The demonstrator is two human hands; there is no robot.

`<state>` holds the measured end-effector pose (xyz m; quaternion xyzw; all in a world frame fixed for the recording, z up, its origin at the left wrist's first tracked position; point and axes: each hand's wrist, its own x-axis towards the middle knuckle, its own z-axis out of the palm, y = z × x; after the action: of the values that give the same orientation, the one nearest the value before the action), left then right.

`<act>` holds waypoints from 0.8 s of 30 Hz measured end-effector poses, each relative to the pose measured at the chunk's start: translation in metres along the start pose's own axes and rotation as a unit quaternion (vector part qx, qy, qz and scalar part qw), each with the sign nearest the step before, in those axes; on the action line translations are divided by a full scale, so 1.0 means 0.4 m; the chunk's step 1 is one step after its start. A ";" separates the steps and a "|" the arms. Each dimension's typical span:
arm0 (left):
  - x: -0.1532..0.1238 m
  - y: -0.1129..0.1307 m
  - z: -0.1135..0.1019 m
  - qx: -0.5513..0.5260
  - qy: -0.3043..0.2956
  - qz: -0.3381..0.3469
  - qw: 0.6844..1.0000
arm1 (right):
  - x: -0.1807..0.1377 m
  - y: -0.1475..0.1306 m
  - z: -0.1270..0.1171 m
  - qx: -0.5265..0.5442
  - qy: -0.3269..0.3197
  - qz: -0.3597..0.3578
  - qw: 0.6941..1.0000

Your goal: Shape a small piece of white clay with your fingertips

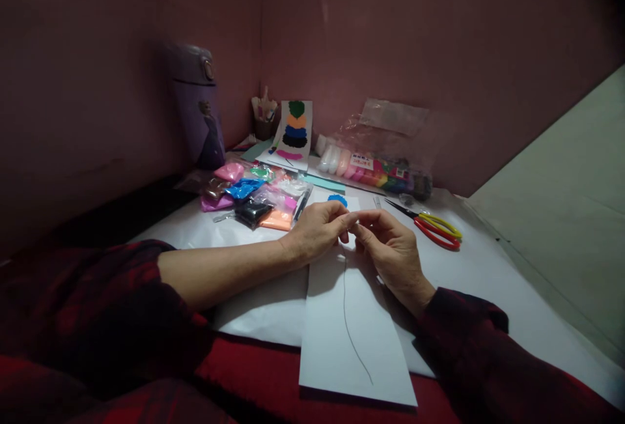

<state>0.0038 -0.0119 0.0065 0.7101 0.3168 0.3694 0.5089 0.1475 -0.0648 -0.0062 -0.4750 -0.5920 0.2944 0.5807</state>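
Note:
My left hand (317,232) and my right hand (393,251) meet fingertip to fingertip in a pinch. Whatever lies between the fingers is too small or hidden to make out. Both are held over a long white paper strip (351,320) that overhangs the front table edge. A thin curved dark line (345,300) runs down the strip. Near its far end sits a blue scalloped patch (337,200), partly covered by my fingers. Just left of the strip, close to my left hand, lies a dark pen-like stick (302,204).
Soft clay packets (254,211) in several colours lie left. Behind stand a purple bottle (198,111), a cup of tools (264,126) and a card with coloured shapes (295,134). A clear bag of coloured clay (375,167) lies at the back; scissors (437,228) rest right.

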 end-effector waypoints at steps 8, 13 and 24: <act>0.000 -0.005 0.001 0.001 -0.009 0.000 1.000 | -0.001 0.002 0.000 0.004 -0.003 0.002 1.000; 0.000 -0.008 0.001 0.012 -0.008 0.001 1.000 | -0.002 0.010 -0.006 0.018 -0.015 0.012 1.000; 0.003 -0.013 0.001 0.022 -0.002 0.009 1.000 | -0.002 0.003 -0.007 0.015 -0.031 0.028 0.999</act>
<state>0.0043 -0.0098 0.0018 0.7248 0.3173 0.3651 0.4905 0.1502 -0.0657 -0.0073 -0.4732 -0.5919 0.3339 0.5606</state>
